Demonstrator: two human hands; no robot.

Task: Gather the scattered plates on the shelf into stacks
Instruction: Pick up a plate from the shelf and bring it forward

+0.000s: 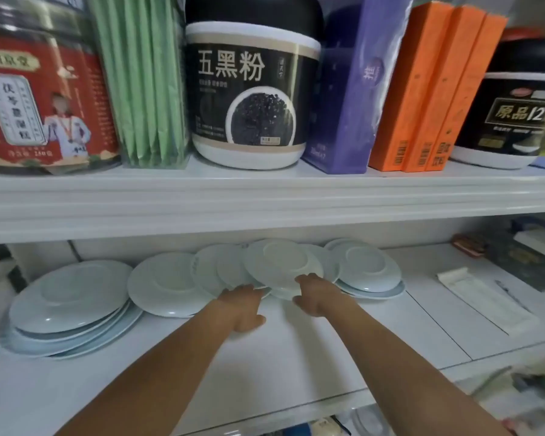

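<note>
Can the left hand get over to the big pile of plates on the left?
Probably yes. The left hand is at the middle plates, and the big stack sits on the same shelf further left. Only one flat plate lies between, nothing tall.

left hand (244,308): bare | right hand (317,297): bare | forearms (158,372): bare | right elbow: reddish edge (507,427), maybe sleeve

Pale blue plates (282,262), upside down, in overlapping piles along white shelf (296,357).

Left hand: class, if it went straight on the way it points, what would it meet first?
The rim of the overlapping middle plates, already at the left hand's fingertips; depth is unclear.
</note>
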